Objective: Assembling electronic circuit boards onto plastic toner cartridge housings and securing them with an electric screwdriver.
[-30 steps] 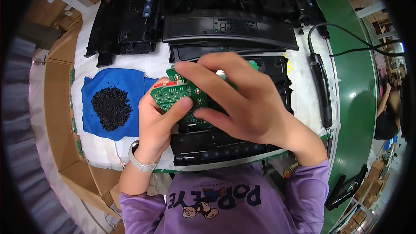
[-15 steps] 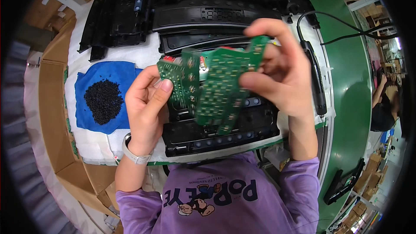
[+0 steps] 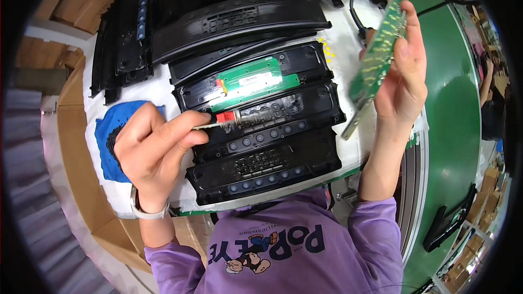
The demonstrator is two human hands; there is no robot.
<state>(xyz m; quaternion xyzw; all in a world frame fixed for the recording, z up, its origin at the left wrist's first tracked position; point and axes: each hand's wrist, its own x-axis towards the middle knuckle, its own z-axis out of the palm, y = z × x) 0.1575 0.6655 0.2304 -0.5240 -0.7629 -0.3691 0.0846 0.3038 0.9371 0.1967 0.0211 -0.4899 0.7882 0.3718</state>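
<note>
Left hand [image 3: 155, 149]: pinches a thin connector strip [image 3: 215, 123] over the black panel [image 3: 261, 130].
Right hand [image 3: 400, 71]: grips a lifted circuit board [image 3: 376, 60].
Progress: one board out; another green board [image 3: 253, 83] remains seated.

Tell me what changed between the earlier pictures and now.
The hands parted. The right hand carried one green board up to the right; the left hand now holds a small red-tipped connector by the black panels. The blue cloth stayed put.

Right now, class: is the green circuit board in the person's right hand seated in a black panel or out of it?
Out. The green circuit board is held in the air by the right hand, tilted on edge, clear of the black panels.
</note>
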